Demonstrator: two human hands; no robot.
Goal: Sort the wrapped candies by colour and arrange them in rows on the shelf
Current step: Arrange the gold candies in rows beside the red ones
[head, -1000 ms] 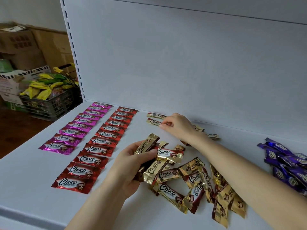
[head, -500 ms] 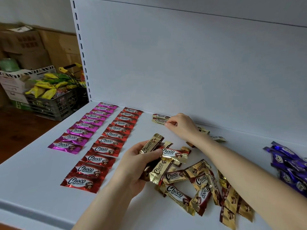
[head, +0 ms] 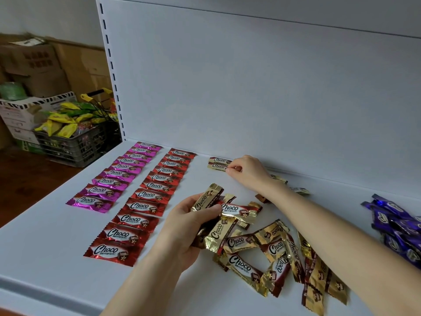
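Note:
On the white shelf (head: 45, 247) lie a row of pink candies (head: 114, 179) and, to its right, a row of red candies (head: 145, 201). Two gold candies (head: 217, 164) start a third row by the back wall. My right hand (head: 247, 173) pinches the right end of the nearer one. My left hand (head: 186, 226) grips a bunch of gold candies (head: 214, 231) above the shelf. A loose pile of gold candies (head: 278, 256) lies under my right forearm. Purple candies (head: 396, 226) are heaped at the far right.
The shelf's white back wall (head: 250, 87) rises straight behind the rows. Left of the shelf, on the floor, stand a dark crate of yellow and green packets (head: 75, 142) and cardboard boxes (head: 38, 69). A few stray gold candies (head: 298, 190) lie behind my right wrist.
My head has turned a little left, so everything sits further right in view. My right hand stays at the two gold candies by the wall; my left hand keeps its bunch.

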